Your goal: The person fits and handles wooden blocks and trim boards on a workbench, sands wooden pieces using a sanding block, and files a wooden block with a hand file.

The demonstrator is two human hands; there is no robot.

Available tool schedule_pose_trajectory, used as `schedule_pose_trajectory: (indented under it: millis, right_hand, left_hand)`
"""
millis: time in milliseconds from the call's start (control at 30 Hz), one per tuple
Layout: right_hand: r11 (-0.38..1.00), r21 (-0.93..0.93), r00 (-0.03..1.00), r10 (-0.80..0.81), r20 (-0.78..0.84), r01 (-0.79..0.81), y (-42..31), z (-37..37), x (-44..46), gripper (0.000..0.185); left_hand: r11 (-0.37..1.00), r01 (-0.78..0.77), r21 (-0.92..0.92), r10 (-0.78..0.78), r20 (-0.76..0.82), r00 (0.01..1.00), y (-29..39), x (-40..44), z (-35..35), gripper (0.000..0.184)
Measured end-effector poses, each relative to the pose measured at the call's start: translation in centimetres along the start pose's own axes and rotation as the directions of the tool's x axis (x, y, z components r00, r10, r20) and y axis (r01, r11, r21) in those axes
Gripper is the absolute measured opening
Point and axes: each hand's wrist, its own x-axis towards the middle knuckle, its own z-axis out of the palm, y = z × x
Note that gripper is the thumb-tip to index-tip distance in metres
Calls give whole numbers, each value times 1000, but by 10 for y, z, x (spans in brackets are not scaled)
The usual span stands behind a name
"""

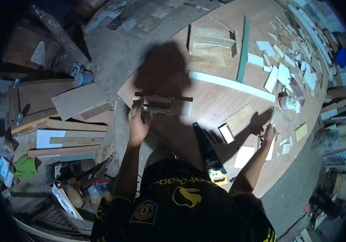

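Firstly, a small wooden frame [176, 107] is listed, laid flat on the left part of the brown surface [211, 105]. Its left end is touched by the left hand [139, 123], the fingers bent over it and the thumb set apart; whether it is firmly gripped cannot be told. At the right, a small piece of wood [275, 115] is held at the fingertips of the right hand [268, 132], which is partly closed.

Between the hands, a handsaw [206, 143] is laid with its yellow handle toward the near edge; just right of the blade, a short block [226, 133] is placed. Beyond these, a thin board [239, 119] is seen.

Farther off, a white strip [231, 85], a green strip [243, 48] and a wooden box [213, 54] are set out. Far right, a tub [287, 103] and scattered offcuts [283, 74] are recorded. On the floor at left, stacked boards [78, 101] and a green cloth [25, 166] are found.
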Motion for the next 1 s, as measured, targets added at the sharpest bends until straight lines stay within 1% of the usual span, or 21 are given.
schedule_pose_trajectory:
  millis: [33, 67, 133, 167, 200, 267, 300, 333, 367, 400, 467, 500, 567, 600, 667, 700, 733, 767, 800, 867, 1000]
  right_hand:
    - [988, 150, 998, 32, 46, -38, -6, -13, -36, 48]
    - [948, 238, 972, 178, 156, -212, 14, -29, -34, 45]
    - [944, 283, 948, 79, 309, -171, -5, -38, -112, 55]
    - [967, 249, 922, -54, 384, -47, -9, -39, -144, 60]
    - [988, 88, 880, -155, 449, 128, -15, -37, -164, 67]
    - [887, 60, 697, -400, 595, 458, -15, -18, -200, 85]
    - [877, 121, 623, -421, 659, 465, -25, -2, -222, 89]
    - [717, 251, 429, -619, 657, 650, -34, 15, -235, 86]
    - [619, 125, 363, -598, 715, 775, -25, 31, -226, 84]
    - [538, 82, 315, -603, 733, 839, -36, 43, -235, 83]
    - [416, 72, 230, -629, 743, 906, -47, 68, -235, 82]
    - [415, 80, 223, -631, 743, 906, -50, 79, -230, 82]
    - [322, 74, 138, -586, 799, 944, -52, 102, -216, 80]
    - [321, 79, 131, -584, 801, 944, -53, 111, -210, 80]
    - [234, 95, 47, -537, 842, 968, -56, 128, -200, 79]
    - [243, 113, 35, -532, 846, 964, -58, 135, -197, 79]
    - [243, 119, 28, -526, 850, 963, -61, 141, -195, 79]
    - [203, 125, -3, -512, 859, 971, -63, 147, -193, 78]
    - [165, 128, -30, -498, 866, 978, -65, 152, -190, 78]
    - [175, 129, -30, -478, 878, 976, -65, 161, -184, 77]
    - [162, 132, -51, -427, 903, 978, -67, 171, -181, 75]
  left_hand:
    - [1000, -7, -5, 7, 34, 999, -3, -1, 6, 53]
    - [1000, -13, -14, 14, 44, 999, 0, 0, 10, 53]
    - [980, -94, -174, 108, 70, 992, 10, 6, 18, 53]
    - [987, -93, -132, 108, 107, 988, 14, 8, 22, 54]
    - [986, -99, -132, 114, 111, 987, 17, 9, 26, 54]
    - [956, -248, -159, 266, 100, 959, 20, 10, 34, 57]
    - [952, -256, -165, 276, 106, 955, 20, 11, 36, 57]
    - [955, -238, -175, 266, 163, 950, 22, 13, 40, 58]
    - [959, -218, -181, 255, 218, 942, 23, 14, 43, 60]
    - [957, -223, -184, 261, 218, 940, 22, 16, 44, 60]
    - [924, -369, -103, 383, 197, 903, 17, 18, 41, 62]
    - [925, -368, -96, 380, 194, 904, 11, 20, 41, 62]
    - [888, -452, 87, 430, 192, 882, -5, 23, 46, 67]
    - [890, -447, 91, 425, 189, 885, -9, 23, 47, 67]
    - [902, -426, -66, 431, 189, 883, -14, 23, 48, 72]
    - [906, -419, -61, 422, 186, 887, -11, 25, 46, 72]
    - [927, -375, 1, 361, 268, 893, -5, 26, 43, 75]
    - [941, -334, 63, 293, 348, 891, 0, 27, 40, 77]
    - [943, -327, 63, 286, 353, 891, -4, 27, 44, 77]
    - [896, -442, 38, 408, 317, 856, -10, 29, 55, 83]
    - [881, -459, 116, 396, 352, 848, -11, 31, 69, 87]
